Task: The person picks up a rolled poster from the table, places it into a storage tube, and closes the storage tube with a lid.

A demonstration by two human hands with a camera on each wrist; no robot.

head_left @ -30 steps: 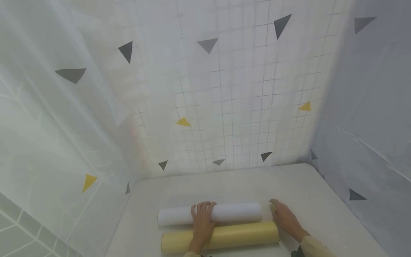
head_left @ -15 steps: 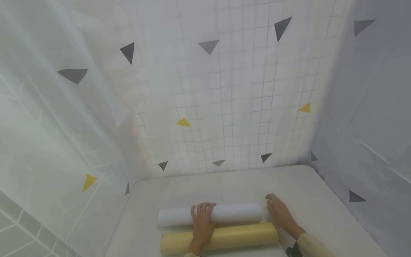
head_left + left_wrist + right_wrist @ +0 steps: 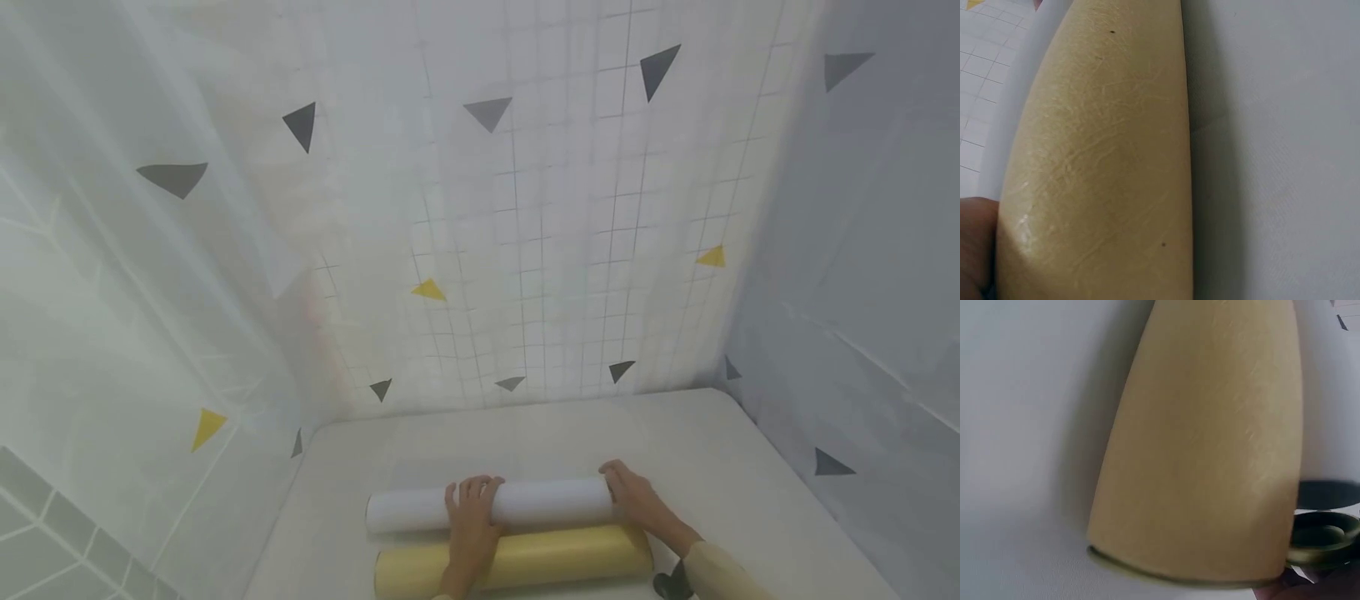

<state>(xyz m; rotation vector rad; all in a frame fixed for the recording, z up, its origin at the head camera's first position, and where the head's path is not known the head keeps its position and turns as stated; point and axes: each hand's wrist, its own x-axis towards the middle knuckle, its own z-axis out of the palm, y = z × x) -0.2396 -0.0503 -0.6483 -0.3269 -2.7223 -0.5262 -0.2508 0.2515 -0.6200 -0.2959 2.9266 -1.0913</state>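
Observation:
A white tube (image 3: 555, 502) lies crosswise on the table, with a yellow-tan tube (image 3: 558, 557) just in front of it. My left hand (image 3: 472, 527) holds the white tube near its middle, fingers curved over the top. In the left wrist view only part of that hand (image 3: 975, 247) shows, beside the yellow-tan tube. At the white tube's right end is my right hand (image 3: 637, 500). The right wrist view shows it gripping a round cap (image 3: 1317, 555) with a metallic rim, beside the dark end of the white tube. Most of its fingers are hidden there.
The pale table (image 3: 360, 454) has a rounded back right corner. Behind it rises a whitish sheet (image 3: 480, 208) with grid lines and dark and yellow triangles. Similar pale walls stand left and right. A dark object (image 3: 672, 583) sits by the right wrist.
The right hand has moved left with the cap, from beside the tubes to the white tube's right end. The left hand stays in place on the white tube.

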